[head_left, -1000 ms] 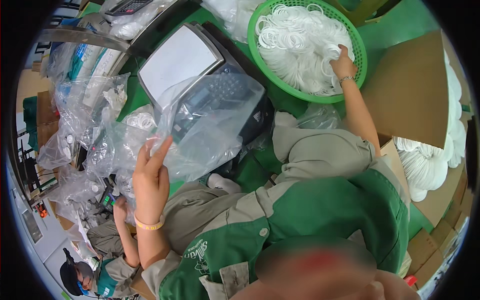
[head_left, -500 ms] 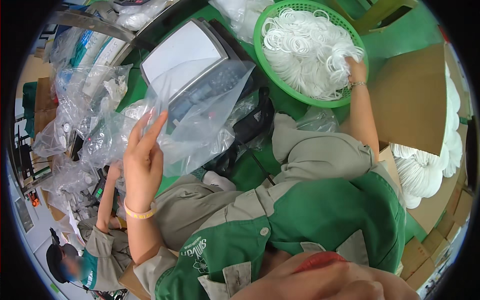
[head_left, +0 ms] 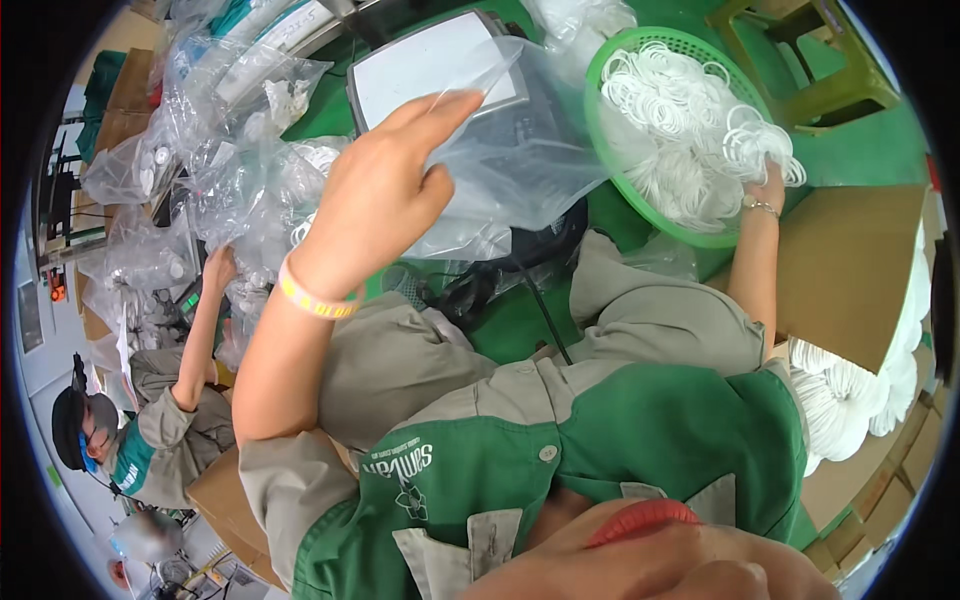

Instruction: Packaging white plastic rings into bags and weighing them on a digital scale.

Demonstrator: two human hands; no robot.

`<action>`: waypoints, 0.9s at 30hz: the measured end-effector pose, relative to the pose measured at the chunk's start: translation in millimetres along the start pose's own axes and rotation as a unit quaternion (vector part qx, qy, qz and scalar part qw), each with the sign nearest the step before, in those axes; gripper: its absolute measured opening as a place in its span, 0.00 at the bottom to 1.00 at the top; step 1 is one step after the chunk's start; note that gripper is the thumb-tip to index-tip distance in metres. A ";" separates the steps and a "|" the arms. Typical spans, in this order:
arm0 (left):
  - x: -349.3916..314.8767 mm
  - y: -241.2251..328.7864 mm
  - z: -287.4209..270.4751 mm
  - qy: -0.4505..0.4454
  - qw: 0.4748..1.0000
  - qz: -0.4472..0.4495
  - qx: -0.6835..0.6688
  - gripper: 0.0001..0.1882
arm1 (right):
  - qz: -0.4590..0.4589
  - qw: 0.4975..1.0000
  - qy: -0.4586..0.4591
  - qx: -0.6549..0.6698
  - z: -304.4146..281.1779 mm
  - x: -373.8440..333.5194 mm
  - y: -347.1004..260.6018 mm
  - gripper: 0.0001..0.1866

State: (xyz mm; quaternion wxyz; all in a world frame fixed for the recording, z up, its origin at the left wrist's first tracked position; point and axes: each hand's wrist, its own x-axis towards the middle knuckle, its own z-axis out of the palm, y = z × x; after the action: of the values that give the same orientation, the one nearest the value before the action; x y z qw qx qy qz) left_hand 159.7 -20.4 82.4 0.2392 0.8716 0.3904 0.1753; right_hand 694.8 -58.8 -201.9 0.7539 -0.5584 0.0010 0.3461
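A clear plastic bag (head_left: 535, 165) hangs from my left hand (head_left: 385, 175), whose fingers grip it near its upper edge. The bag spreads in front of a grey scale with a white top plate (head_left: 420, 75). At the right side of a green perforated basket (head_left: 603, 130), my right hand (head_left: 768, 188) closes round a bunch of thin white rings (head_left: 757, 145). That bunch is raised at the basket's rim, and its loops fan out over my fingers, partly hiding them. Many more loose white rings (head_left: 670, 110) fill the basket.
An open cardboard box (head_left: 850, 265) with white coils (head_left: 840, 395) stands to my right. Behind it is an olive plastic stool (head_left: 840, 100). Filled clear bags (head_left: 245, 190) crowd the left side, where a co-worker's hand (head_left: 218, 268) touches them. A black bag (head_left: 555, 240) lies by my legs.
My left hand has moved right with the plastic bag, toward the basket. My right hand has lifted a bunch of rings from the pile to the rim. The view has shifted somewhat.
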 end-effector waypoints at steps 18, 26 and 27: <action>50.2 35.1 50.7 -0.003 0.967 0.083 -0.240 0.44 | 0.075 0.855 -0.494 -0.142 206.1 -275.9 19.6 0.16; -16.1 59.8 26.5 -0.137 0.922 -0.019 -0.363 0.45 | -0.127 0.481 -0.673 -0.547 225.1 -327.9 -25.5 0.13; -19.6 60.5 19.1 -0.138 0.921 -0.030 -0.363 0.44 | -0.130 0.419 -0.668 -0.601 224.4 -330.6 -34.0 0.13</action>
State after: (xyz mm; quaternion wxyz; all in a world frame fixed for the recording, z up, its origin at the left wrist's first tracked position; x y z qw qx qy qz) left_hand 192.7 -75.9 97.9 0.5953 0.7288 0.2889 0.1761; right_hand 374.8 -46.5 39.5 0.0262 -0.4566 -0.7837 0.4203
